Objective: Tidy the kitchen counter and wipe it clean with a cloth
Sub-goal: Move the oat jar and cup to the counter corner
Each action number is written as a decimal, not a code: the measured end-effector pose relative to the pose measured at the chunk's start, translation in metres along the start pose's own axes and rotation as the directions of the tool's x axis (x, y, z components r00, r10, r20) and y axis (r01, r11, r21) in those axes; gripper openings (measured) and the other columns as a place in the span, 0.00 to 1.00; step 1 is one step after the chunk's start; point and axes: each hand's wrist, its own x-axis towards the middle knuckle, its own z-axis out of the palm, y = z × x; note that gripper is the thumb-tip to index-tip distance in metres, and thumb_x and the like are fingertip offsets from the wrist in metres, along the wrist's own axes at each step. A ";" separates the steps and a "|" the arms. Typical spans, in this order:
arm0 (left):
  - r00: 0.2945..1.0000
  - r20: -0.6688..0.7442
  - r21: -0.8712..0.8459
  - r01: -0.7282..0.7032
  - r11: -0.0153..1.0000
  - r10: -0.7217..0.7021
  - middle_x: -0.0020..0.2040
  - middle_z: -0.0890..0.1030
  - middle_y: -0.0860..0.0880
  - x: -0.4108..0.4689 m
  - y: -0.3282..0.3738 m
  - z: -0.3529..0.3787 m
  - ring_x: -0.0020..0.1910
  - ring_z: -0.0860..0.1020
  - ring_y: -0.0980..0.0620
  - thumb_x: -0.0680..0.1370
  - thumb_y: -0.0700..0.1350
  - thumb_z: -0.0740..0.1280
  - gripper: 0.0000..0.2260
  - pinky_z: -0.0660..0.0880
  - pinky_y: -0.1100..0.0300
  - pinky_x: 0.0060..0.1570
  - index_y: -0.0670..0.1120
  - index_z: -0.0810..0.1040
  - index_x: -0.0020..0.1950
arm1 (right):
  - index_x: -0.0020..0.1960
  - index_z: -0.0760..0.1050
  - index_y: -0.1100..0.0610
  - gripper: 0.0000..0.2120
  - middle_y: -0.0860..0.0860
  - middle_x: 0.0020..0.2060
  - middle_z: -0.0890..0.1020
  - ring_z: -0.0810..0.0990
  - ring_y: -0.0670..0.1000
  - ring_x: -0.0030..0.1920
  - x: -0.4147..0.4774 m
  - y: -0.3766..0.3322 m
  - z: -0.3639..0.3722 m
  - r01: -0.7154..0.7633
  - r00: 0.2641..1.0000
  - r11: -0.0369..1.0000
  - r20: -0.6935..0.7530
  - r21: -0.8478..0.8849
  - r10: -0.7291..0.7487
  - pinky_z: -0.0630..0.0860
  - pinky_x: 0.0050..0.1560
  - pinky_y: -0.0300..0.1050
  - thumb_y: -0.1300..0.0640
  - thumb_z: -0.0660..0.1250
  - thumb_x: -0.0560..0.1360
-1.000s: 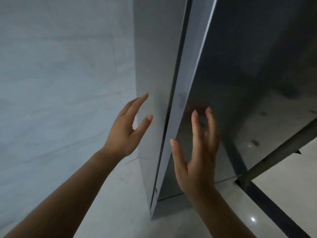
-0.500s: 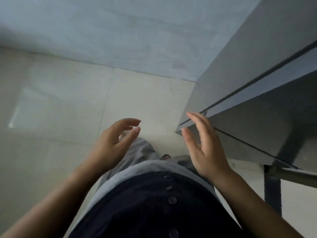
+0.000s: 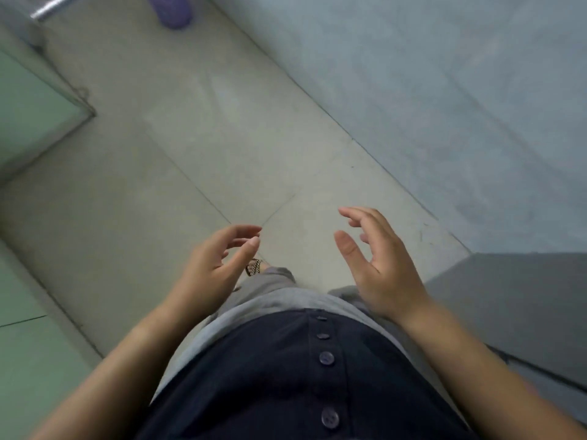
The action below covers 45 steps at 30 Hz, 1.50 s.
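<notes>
Left hand (image 3: 212,268) and right hand (image 3: 378,265) empty, fingers spread

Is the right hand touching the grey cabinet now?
Apart. The head view shows the right hand open over floor tiles, with bare floor between it and the grey cabinet.

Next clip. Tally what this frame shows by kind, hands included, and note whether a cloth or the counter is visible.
Hands: 2, left hand and right hand, both empty with fingers spread
Purple object, cut by the top edge, too blurred to identify: 1
Sandalled foot: 1
Shirt buttons: 4
Cloth: 0
Counter: 0
Total: 8
</notes>
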 end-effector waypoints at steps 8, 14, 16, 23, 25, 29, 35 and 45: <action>0.919 -0.383 -0.159 0.038 0.987 -0.097 0.54 0.80 0.58 0.009 -0.021 -0.101 0.54 0.77 0.60 0.76 0.60 0.59 0.14 0.75 0.54 0.56 0.56 0.76 0.56 | 0.66 0.67 0.48 0.22 0.40 0.62 0.70 0.68 0.38 0.63 0.126 -0.087 0.061 0.302 0.922 0.952 0.270 -0.055 -0.277 0.68 0.63 0.39 0.39 0.54 0.76; 0.765 -0.570 -0.329 0.123 0.936 -0.300 0.51 0.80 0.61 0.002 -0.049 -0.129 0.51 0.77 0.65 0.77 0.55 0.61 0.08 0.74 0.62 0.52 0.59 0.76 0.53 | 0.64 0.69 0.51 0.21 0.42 0.58 0.72 0.70 0.40 0.60 0.202 -0.127 0.118 0.444 0.788 0.894 0.502 -0.061 -0.357 0.71 0.62 0.44 0.43 0.55 0.76; 0.712 -0.605 -0.378 0.135 0.916 -0.355 0.51 0.80 0.61 0.009 -0.056 -0.145 0.51 0.76 0.67 0.76 0.56 0.61 0.08 0.73 0.64 0.51 0.59 0.77 0.53 | 0.64 0.69 0.51 0.20 0.43 0.58 0.73 0.71 0.40 0.59 0.231 -0.148 0.142 0.490 0.736 0.871 0.553 -0.035 -0.392 0.71 0.61 0.43 0.43 0.55 0.76; 0.502 -0.719 -0.491 0.124 0.862 -0.481 0.51 0.80 0.60 0.061 -0.068 -0.229 0.51 0.76 0.66 0.76 0.56 0.61 0.09 0.74 0.61 0.50 0.58 0.77 0.52 | 0.65 0.69 0.53 0.22 0.44 0.60 0.72 0.71 0.44 0.61 0.338 -0.240 0.221 0.656 0.499 0.753 0.716 0.055 -0.488 0.69 0.63 0.46 0.43 0.55 0.76; 0.454 -0.735 -0.513 0.113 0.851 -0.503 0.50 0.80 0.61 0.074 -0.066 -0.253 0.51 0.76 0.67 0.74 0.58 0.60 0.11 0.73 0.63 0.49 0.60 0.77 0.52 | 0.65 0.69 0.52 0.23 0.44 0.61 0.72 0.71 0.45 0.62 0.362 -0.267 0.238 0.685 0.443 0.724 0.741 0.084 -0.504 0.69 0.63 0.47 0.41 0.55 0.75; 0.342 -0.746 -0.581 0.082 0.810 -0.571 0.50 0.80 0.61 0.091 -0.072 -0.286 0.52 0.76 0.66 0.76 0.56 0.62 0.06 0.73 0.62 0.50 0.61 0.77 0.51 | 0.64 0.69 0.51 0.23 0.44 0.60 0.72 0.71 0.44 0.61 0.397 -0.301 0.273 0.693 0.343 0.707 0.800 0.138 -0.492 0.69 0.63 0.46 0.41 0.54 0.74; 0.174 -0.731 -0.658 0.078 0.749 -0.660 0.49 0.81 0.61 0.081 -0.090 -0.316 0.50 0.76 0.68 0.77 0.52 0.64 0.05 0.70 0.70 0.48 0.59 0.77 0.51 | 0.63 0.70 0.51 0.24 0.44 0.59 0.72 0.72 0.44 0.60 0.423 -0.334 0.337 0.730 0.183 0.666 0.894 0.156 -0.410 0.70 0.62 0.47 0.39 0.54 0.74; -0.030 -0.717 -0.696 -0.028 0.717 -0.697 0.49 0.80 0.62 0.007 -0.190 -0.455 0.51 0.76 0.67 0.76 0.55 0.64 0.06 0.71 0.64 0.52 0.60 0.77 0.51 | 0.63 0.69 0.48 0.24 0.42 0.59 0.72 0.72 0.42 0.59 0.379 -0.466 0.537 0.795 -0.095 0.498 0.881 0.348 -0.464 0.68 0.57 0.38 0.37 0.53 0.74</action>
